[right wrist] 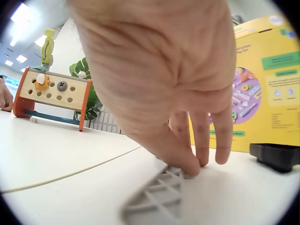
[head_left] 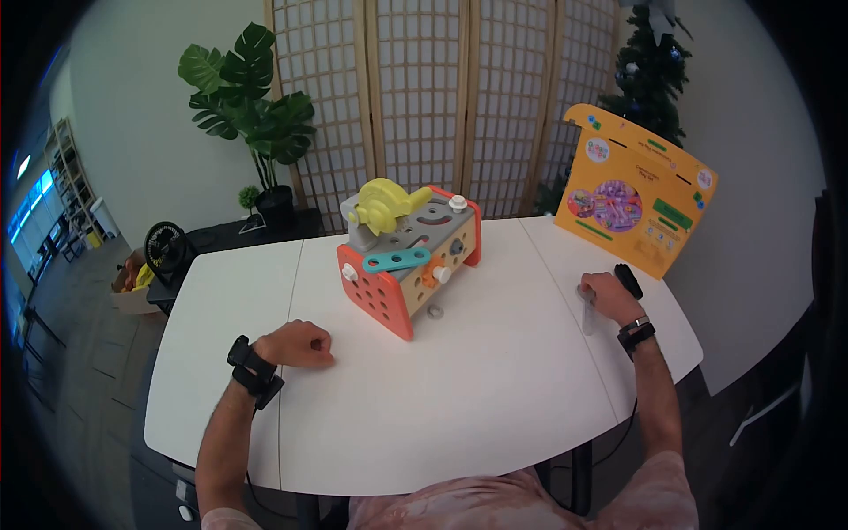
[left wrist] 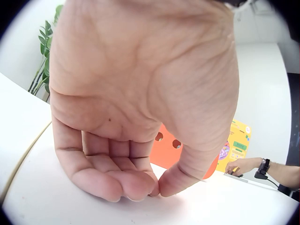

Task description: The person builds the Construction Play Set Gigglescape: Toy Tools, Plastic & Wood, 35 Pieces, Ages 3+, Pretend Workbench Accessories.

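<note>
My left hand rests on the white table with its fingers loosely curled. Between thumb and fingertips nothing shows in the left wrist view. On the right, my right hand pinches one end of a long grey plastic piece with crossed ribs, close to the tabletop. A toy workbench with orange-red sides stands between the hands. It bears a yellow-green toy circular saw, a teal strip with holes and an orange gear. A small grey ring lies before it.
Behind my right hand stands an orange-yellow box, with a black object beside the hand. A small black fan is past the table's left edge. A folding screen and a potted plant stand behind.
</note>
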